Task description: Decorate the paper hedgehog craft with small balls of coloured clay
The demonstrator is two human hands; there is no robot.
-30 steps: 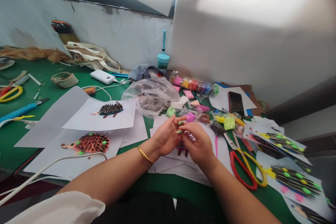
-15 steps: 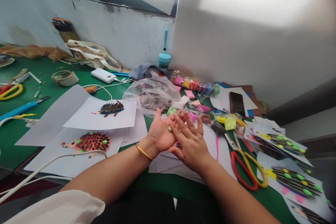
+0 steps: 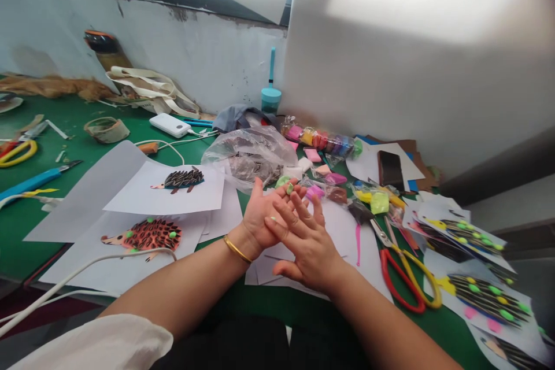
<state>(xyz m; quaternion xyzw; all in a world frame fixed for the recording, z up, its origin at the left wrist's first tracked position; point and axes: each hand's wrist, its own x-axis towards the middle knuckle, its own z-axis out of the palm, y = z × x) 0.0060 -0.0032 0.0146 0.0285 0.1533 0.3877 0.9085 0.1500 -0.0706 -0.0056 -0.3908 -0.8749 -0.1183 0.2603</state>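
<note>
My left hand (image 3: 261, 217) is palm up with its fingers stretched out, and a small piece of green clay (image 3: 290, 188) rests on its fingers. Over that palm lies my right hand (image 3: 306, 240), palm down, fingers spread, touching the left. A smaller light green bit (image 3: 273, 218) shows by the right fingertips. Beneath and behind the hands are white sheets (image 3: 342, 231). Just beyond them are a clear plastic bag (image 3: 255, 156) with dark contents and small wrapped clay packs (image 3: 335, 178). Part of the left palm is hidden by the right hand.
Red and yellow scissors (image 3: 405, 272) lie right of the hands. Hedgehog pictures (image 3: 145, 236) on paper are at the left, crossed by a white cable (image 3: 78, 272). More decorated sheets (image 3: 485, 295) lie right. A phone (image 3: 391, 170) and power bank (image 3: 170, 125) are farther back.
My right hand has shifted slightly left and toward me across the left palm. The green clay on the left fingers is more exposed.
</note>
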